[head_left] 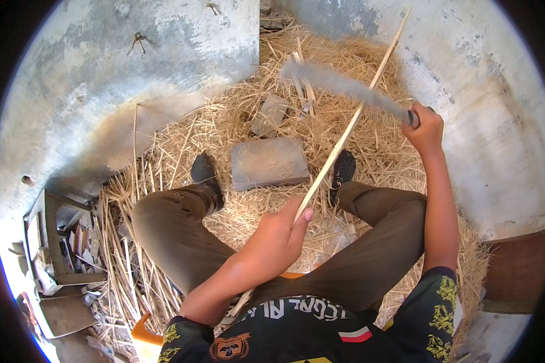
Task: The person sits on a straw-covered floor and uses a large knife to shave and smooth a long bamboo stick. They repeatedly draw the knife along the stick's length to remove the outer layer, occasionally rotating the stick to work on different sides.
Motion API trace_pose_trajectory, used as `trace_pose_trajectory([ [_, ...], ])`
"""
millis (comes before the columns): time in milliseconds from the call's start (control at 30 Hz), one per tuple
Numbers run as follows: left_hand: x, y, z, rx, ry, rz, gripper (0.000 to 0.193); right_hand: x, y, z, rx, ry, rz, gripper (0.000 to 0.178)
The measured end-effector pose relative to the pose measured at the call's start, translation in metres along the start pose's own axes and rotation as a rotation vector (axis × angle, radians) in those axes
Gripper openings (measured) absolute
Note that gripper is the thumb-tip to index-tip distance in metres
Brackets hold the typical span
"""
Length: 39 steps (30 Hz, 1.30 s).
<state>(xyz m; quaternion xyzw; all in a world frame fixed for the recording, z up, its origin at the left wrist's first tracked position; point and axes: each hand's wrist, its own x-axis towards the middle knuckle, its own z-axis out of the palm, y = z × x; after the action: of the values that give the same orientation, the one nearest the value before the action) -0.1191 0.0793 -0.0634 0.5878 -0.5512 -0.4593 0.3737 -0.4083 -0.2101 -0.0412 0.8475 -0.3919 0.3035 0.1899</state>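
My left hand point(272, 245) is closed round a long pale strip of split bamboo point(339, 145), which slants up and away to the right. The strip's lower end comes out below my left wrist, by my shirt. In my right hand point(425, 130) is the dark handle of a machete point(339, 81). Its broad grey blade is smeared by motion and points left, crossing the strip in view near the strip's far half. Whether blade and strip touch, I cannot tell.
Between my feet lies a flat block point(269, 162), with a smaller grey block point(269, 115) beyond it. Shavings point(381, 145) cover the floor. Uncut sticks point(124, 242) pile up at my left, beside a wooden frame point(72, 239). Worn walls point(163, 54) stand around.
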Motion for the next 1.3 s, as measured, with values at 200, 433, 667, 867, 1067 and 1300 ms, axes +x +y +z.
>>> trace_pose_trajectory([
  [200, 0.002, -0.009, 0.005, 0.01, 0.001, 0.053, 0.024, 0.005, 0.001, 0.015, -0.035, -0.085, 0.636, 0.015],
  [433, 0.002, -0.013, 0.003, 0.015, 0.043, 0.022, 0.024, -0.005, -0.001, 0.002, -0.041, -0.102, 0.104, 0.028],
  [667, -0.003, -0.003, -0.007, -0.025, 0.09, 0.046, 0.023, -0.005, 0.03, 0.052, 0.176, -0.11, 0.944, 0.043],
  [867, 0.002, -0.009, -0.024, -0.079, 0.273, 0.051, 0.024, -0.016, 0.009, 0.063, 0.374, -0.51, 1.031, 0.045],
  [1067, 0.01, -0.023, -0.041, -0.176, 0.347, 0.016, 0.026, -0.012, -0.035, 0.09, -0.143, -0.807, 0.384, 0.035],
  [1300, 0.009, -0.027, -0.044, -0.15, 0.334, 0.006, 0.024, -0.02, -0.065, 0.132, -0.19, -0.948, 0.32, 0.028],
])
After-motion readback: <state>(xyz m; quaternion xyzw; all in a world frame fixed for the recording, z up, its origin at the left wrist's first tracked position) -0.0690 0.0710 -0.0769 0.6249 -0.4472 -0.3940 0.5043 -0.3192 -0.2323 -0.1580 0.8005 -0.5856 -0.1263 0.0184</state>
